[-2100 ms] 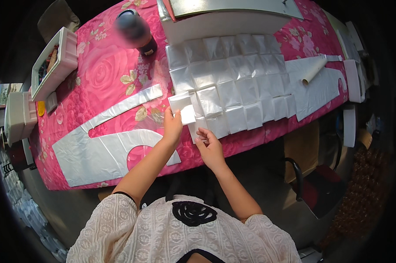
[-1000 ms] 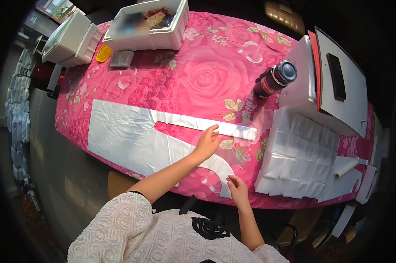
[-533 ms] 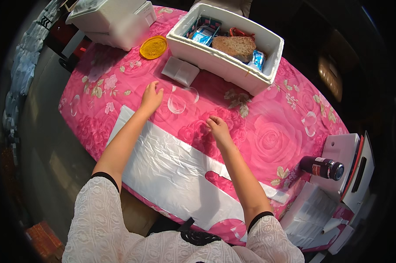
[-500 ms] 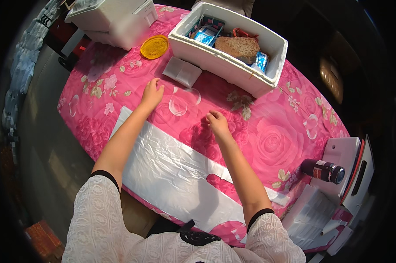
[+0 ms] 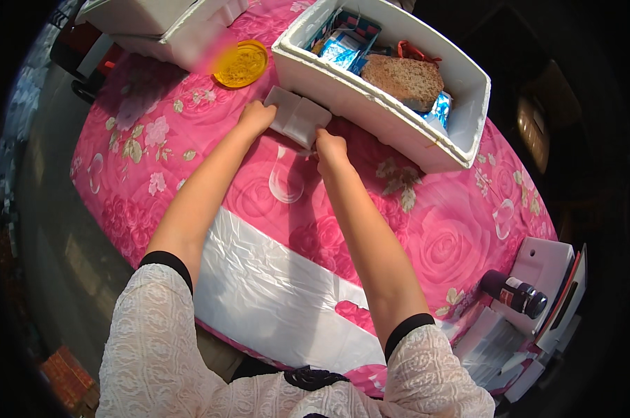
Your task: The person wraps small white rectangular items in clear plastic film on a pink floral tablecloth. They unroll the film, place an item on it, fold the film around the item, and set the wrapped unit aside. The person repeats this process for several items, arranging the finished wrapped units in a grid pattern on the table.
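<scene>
Folded white packet (image 5: 299,117) sits at the table's (image 5: 440,244) far edge, touching the foam box (image 5: 370,104). Left hand (image 5: 256,117), moments ago flat on the cloth, now closes on the packet's left corner. Right hand (image 5: 331,146) has come up too and pinches its right end. Both hands have left the plastic sheet (image 5: 273,292) by the near edge.

A single head-worn fisheye view looks steeply down from above the person onto the pink floral table (image 5: 426,237), forearms entering from the near edge, rim darkened.
</scene>
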Motion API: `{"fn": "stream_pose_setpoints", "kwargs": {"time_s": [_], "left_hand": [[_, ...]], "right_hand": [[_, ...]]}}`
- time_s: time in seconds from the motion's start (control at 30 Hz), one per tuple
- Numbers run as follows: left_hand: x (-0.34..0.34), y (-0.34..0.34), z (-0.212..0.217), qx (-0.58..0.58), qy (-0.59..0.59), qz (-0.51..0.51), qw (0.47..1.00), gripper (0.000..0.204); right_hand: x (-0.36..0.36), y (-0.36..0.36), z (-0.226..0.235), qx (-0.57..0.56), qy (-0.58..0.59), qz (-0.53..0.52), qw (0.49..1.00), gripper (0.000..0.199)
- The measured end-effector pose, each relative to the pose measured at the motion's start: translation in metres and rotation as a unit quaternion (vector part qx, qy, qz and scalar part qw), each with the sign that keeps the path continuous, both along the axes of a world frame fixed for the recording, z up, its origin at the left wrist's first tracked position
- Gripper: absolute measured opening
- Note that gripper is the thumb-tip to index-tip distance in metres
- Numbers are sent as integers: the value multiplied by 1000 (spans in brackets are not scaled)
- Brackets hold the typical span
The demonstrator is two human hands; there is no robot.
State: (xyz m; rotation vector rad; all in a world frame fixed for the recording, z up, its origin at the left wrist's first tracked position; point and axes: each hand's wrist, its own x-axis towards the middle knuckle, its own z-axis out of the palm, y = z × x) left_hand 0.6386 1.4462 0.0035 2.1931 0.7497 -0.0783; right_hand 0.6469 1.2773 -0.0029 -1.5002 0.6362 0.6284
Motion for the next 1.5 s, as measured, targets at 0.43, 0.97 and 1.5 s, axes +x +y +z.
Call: {"fn": "stream_pose_setpoints", "kwargs": {"time_s": [0.43, 0.97, 1.5], "left_hand": [[-97, -61, 40, -283, -72, -26, 956, 30], [-469, -496, 95, -453, 157, -236, 845, 23], [-533, -701, 54, -142, -29, -287, 947, 26]], "right_hand": [[-106, -98, 44, 130, -115, 46, 984, 30], [-540, -535, 157, 123, -13, -134, 983, 26], [-567, -722, 124, -279, -70, -26, 957, 35]]}}
